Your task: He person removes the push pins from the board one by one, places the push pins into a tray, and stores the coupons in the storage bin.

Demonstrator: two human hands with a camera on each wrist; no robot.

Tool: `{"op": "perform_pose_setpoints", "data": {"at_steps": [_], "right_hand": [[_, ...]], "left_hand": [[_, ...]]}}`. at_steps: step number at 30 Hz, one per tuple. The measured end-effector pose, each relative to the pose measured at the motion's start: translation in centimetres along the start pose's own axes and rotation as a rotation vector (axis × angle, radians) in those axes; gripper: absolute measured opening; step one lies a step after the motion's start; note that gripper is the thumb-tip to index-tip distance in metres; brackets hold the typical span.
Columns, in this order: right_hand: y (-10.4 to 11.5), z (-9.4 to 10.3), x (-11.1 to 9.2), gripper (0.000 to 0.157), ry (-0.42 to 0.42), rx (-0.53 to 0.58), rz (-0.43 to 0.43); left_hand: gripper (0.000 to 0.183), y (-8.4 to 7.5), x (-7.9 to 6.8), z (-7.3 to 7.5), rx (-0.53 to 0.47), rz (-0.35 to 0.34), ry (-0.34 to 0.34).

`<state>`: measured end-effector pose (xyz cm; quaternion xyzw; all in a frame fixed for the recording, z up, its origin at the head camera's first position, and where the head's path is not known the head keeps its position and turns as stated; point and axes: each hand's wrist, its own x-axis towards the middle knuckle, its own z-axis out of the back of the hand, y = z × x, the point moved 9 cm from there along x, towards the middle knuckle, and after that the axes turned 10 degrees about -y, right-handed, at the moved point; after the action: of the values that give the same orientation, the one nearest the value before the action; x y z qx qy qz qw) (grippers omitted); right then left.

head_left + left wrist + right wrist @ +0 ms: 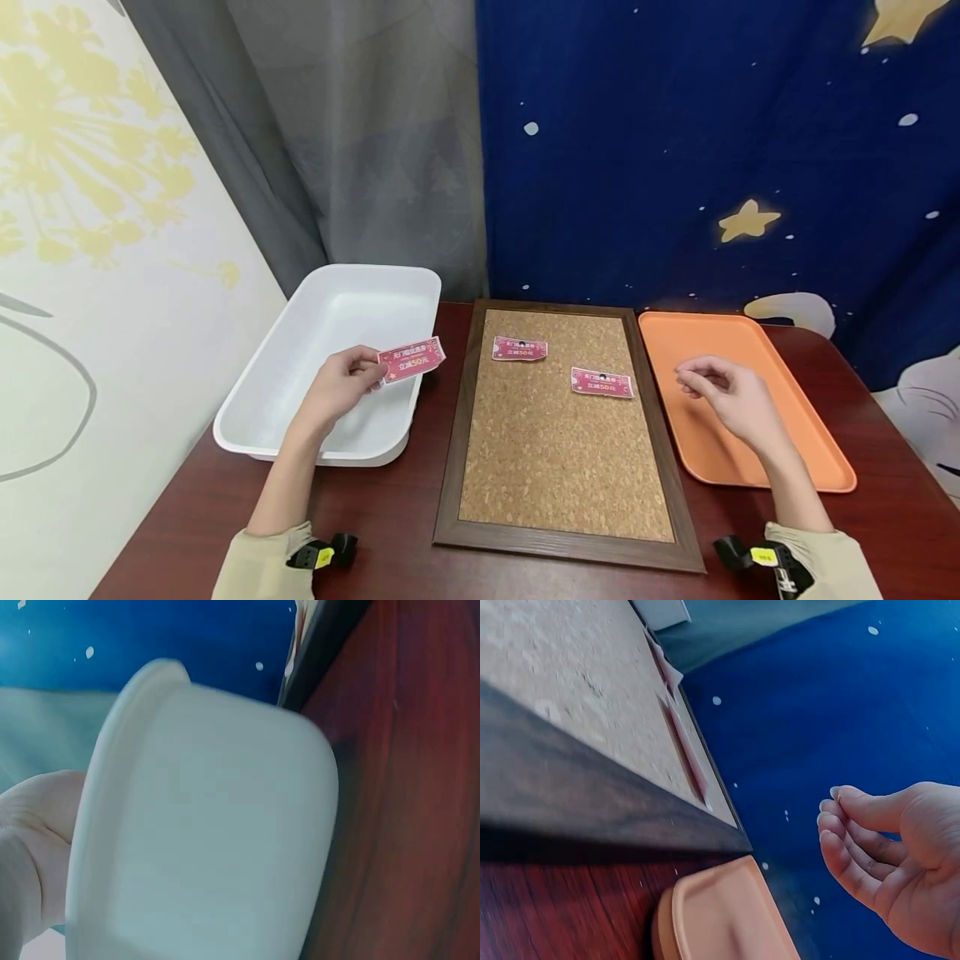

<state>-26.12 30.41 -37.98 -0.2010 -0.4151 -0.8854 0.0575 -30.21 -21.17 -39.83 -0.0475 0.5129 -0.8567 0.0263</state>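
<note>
A pink coupon (411, 360) with white and yellow print is pinched between the thumb and fingers of my left hand (345, 385), above the right side of a white basin (322, 454). In the left wrist view, the basin wall (217, 825) hides my fingers and the coupon. My right hand (727, 396) hovers over an orange tray (806, 450). Its fingers curl and the thumb tip meets them; in the right wrist view no object shows in this hand (900, 855). Two similar coupons, one upper left (520, 349) and one right (602, 383), lie on a cork board (562, 467), each with a dark pin.
The board's brown wooden frame (570, 557) stands between basin and tray on a dark red table (375, 533). Behind hang a grey curtain (390, 167) and a blue curtain (637, 167) with stars. A white patterned wall (112, 350) borders the left side.
</note>
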Motion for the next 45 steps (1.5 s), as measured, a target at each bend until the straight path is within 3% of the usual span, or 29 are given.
{"op": "perform_pose_setpoints", "data": {"at_steps": [6, 12, 20, 26, 37, 45], "right_hand": [[-1.4, 1.4, -0.3, 0.022, -0.021, -0.023, -0.045], [-2.9, 2.6, -0.5, 0.018, -0.041, 0.022, -0.071], [-5.3, 4.8, -1.4, 0.024, -0.064, -0.108, -0.133], [-7.9, 6.1, -2.3, 0.03, -0.06, -0.121, -0.211], [-11.6, 8.2, -3.5, 0.036, -0.103, -0.222, -0.34], [-13.1, 8.8, -4.0, 0.038, -0.072, -0.344, -0.382]], "left_hand": [[0.028, 1.4, 0.0, 1.8, 0.055, 0.035, -0.035], [0.029, 2.8, 0.1, 3.0, 0.096, 0.073, -0.052], [0.03, 4.1, 0.3, 3.9, 0.109, 0.105, -0.05], [0.031, 4.9, 0.5, 4.9, 0.121, 0.113, -0.074], [0.031, 6.0, 0.3, 5.4, 0.133, 0.162, -0.075], [0.03, 6.4, 0.3, 5.2, 0.129, 0.187, -0.067]]}}
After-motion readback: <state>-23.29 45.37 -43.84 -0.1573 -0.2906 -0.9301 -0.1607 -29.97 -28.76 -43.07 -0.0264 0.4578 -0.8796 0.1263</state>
